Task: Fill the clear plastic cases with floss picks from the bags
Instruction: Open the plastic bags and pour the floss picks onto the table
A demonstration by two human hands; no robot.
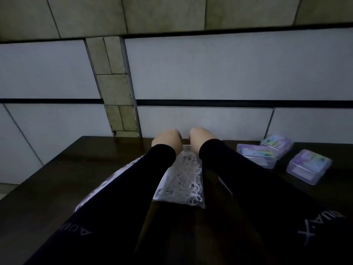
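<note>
Dim, underexposed scene, cool grey cast, dark desk (57, 169) and black sleeves (248, 178) nearly merging, soft focus throughout, wide-angle bending of wall (210, 69) lines toward the edges

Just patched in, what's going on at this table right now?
A person in black sleeves has both hands, left and right, at the far end of a clear bag of white floss picks lying on the dark table, apparently gripping its top edge to open it. Three clear plastic cases sit closed to the right, untouched. A second bag lies under the left arm.
</note>
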